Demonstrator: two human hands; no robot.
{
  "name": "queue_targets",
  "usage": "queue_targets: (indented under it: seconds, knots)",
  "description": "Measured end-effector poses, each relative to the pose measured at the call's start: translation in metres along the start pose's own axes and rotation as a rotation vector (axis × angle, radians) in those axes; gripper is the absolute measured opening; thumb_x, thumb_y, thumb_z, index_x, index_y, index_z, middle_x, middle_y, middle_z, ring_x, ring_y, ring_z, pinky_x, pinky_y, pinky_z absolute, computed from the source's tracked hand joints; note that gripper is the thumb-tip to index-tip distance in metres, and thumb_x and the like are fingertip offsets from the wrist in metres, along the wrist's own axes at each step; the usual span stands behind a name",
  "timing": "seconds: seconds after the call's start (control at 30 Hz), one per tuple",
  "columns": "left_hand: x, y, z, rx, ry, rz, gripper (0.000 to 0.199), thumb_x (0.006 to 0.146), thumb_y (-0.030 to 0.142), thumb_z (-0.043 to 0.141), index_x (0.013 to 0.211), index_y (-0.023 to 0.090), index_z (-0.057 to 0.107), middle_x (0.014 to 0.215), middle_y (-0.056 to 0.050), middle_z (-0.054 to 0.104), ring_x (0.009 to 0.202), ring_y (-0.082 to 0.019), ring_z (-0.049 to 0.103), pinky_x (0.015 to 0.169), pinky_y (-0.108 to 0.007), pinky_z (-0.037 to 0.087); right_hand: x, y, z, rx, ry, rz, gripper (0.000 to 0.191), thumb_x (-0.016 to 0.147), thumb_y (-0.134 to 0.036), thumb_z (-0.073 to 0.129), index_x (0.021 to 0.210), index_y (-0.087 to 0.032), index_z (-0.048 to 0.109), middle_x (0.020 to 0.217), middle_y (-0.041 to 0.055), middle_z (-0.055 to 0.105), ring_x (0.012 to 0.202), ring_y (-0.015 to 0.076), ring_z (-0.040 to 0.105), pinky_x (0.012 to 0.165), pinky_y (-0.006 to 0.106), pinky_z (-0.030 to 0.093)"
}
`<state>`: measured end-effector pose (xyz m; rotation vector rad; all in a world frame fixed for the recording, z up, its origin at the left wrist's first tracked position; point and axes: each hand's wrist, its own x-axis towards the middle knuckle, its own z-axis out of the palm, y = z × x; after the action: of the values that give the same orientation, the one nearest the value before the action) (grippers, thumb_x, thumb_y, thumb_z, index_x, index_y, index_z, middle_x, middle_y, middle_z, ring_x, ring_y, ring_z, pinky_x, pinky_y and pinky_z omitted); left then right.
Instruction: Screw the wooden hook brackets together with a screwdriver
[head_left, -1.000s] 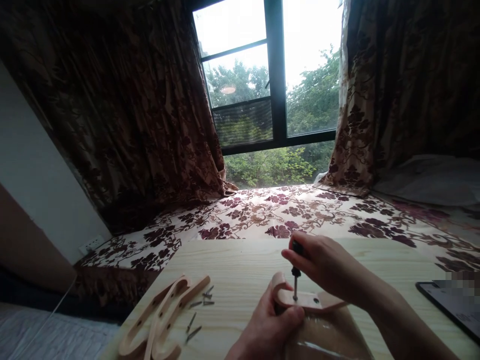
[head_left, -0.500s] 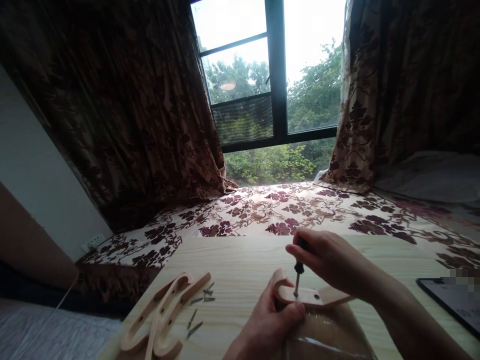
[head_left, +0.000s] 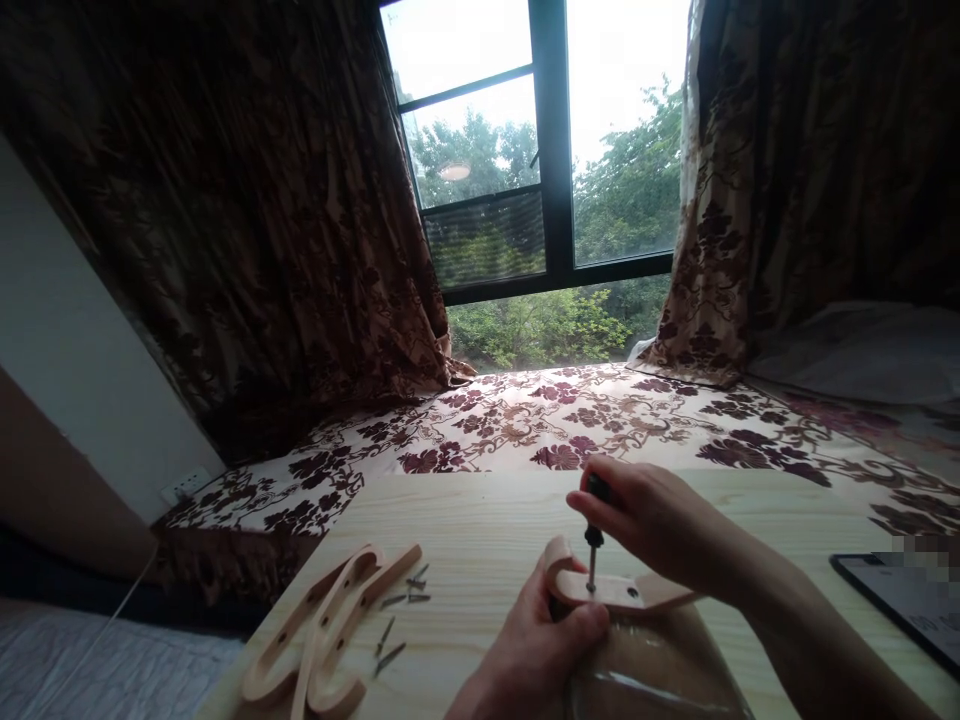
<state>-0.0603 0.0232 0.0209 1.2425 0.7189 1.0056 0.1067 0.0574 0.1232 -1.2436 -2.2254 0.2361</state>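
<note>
Black handle upright, and the right grip (head_left: 649,515) has it, fingers and thumb closed around the screwdriver (head_left: 594,538)! The shaft drops straight below that grip, its tip down on the wooden hook (head_left: 611,592); whether it sits on a screw head or in a hole is too small to tell. Just below and to the left, the left grip (head_left: 551,630) is narrow on the hook's curled end, thumb along the near side, the other fingers partly hidden behind. So the hook lies between the two grips, its right end running under the right wrist, with a dark hole (head_left: 632,592) showing just right of the shaft. Beneath the hook, right beside the left grip, there's a brown packet (head_left: 660,675) with a glossy surface.

Out to the left of the left grip now: loose screws (head_left: 390,659) scattered in small groups, and beyond them more wooden hooks (head_left: 346,690), overlapping. All of it is on the pale wooden bench (head_left: 465,520). Well right of the right grip, a dark-edged device (head_left: 911,615) lies near the bench's side. Farther off, past both grips, comes floral cloth (head_left: 517,415), then patterned curtains (head_left: 337,260) flanking a bright window (head_left: 553,150) with green trees (head_left: 630,190) outside.
</note>
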Motion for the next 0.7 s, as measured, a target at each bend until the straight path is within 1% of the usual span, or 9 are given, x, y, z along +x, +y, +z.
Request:
queue_targets:
  seconds: [0.13,0.27,0.37,0.53,0.63,0.7]
  knots:
    - [0.0,-0.002,-0.001,-0.028,-0.01,-0.011,0.046,0.07,0.044,0.075,0.092,0.02,0.043,0.076,0.004,0.042,0.068,-0.01,0.035,0.064,-0.024,0.026,0.0,-0.002,-0.001,-0.064,0.005,0.035,0.02,0.089,-0.035,0.05,0.074,-0.022,0.051,0.065,0.001,0.061,0.059,0.0166,0.054,0.056,0.027,0.034]
    - [-0.001,-0.003,0.0,-0.077,-0.039,0.003,0.042,0.073,0.041,0.074,0.09,0.021,0.041,0.076,0.005,0.041,0.069,-0.009,0.035,0.064,-0.024,0.026,-0.003,-0.004,-0.009,0.046,-0.038,-0.029,0.01,0.088,-0.028,0.051,0.08,-0.023,0.055,0.068,-0.001,0.062,0.059,0.0147,0.054,0.055,0.025,0.036]
    - [-0.001,-0.001,0.001,-0.083,-0.037,0.0,0.041,0.073,0.039,0.074,0.09,0.021,0.042,0.076,0.005,0.041,0.068,-0.009,0.034,0.063,-0.023,0.026,-0.004,-0.001,-0.009,0.091,-0.05,-0.046,0.014,0.088,-0.029,0.051,0.076,-0.022,0.054,0.066,-0.0004,0.061,0.058,0.0146,0.053,0.054,0.024,0.036]
    - [-0.001,-0.001,-0.001,-0.076,-0.041,0.012,0.039,0.073,0.037,0.074,0.088,0.02,0.042,0.075,0.005,0.041,0.066,-0.008,0.033,0.061,-0.023,0.025,0.001,0.002,0.0,0.012,-0.021,0.03,0.02,0.09,-0.033,0.047,0.074,-0.022,0.048,0.064,0.0012,0.061,0.059,0.0168,0.055,0.055,0.027,0.036]
    - [-0.001,-0.005,-0.003,-0.078,-0.053,0.005,0.041,0.073,0.037,0.074,0.09,0.02,0.041,0.075,0.005,0.041,0.065,-0.008,0.033,0.061,-0.024,0.024,0.002,0.0,0.0,-0.027,-0.031,0.054,0.019,0.09,-0.035,0.046,0.076,-0.022,0.049,0.065,0.0007,0.061,0.061,0.0179,0.056,0.057,0.028,0.036]
    - [0.0,-0.007,-0.003,-0.086,-0.056,0.006,0.043,0.073,0.038,0.075,0.091,0.02,0.041,0.075,0.005,0.043,0.065,-0.008,0.034,0.061,-0.025,0.024,-0.001,-0.002,-0.003,0.018,-0.058,0.028,0.015,0.09,-0.033,0.046,0.08,-0.023,0.052,0.068,-0.0004,0.062,0.062,0.0171,0.056,0.057,0.027,0.036]
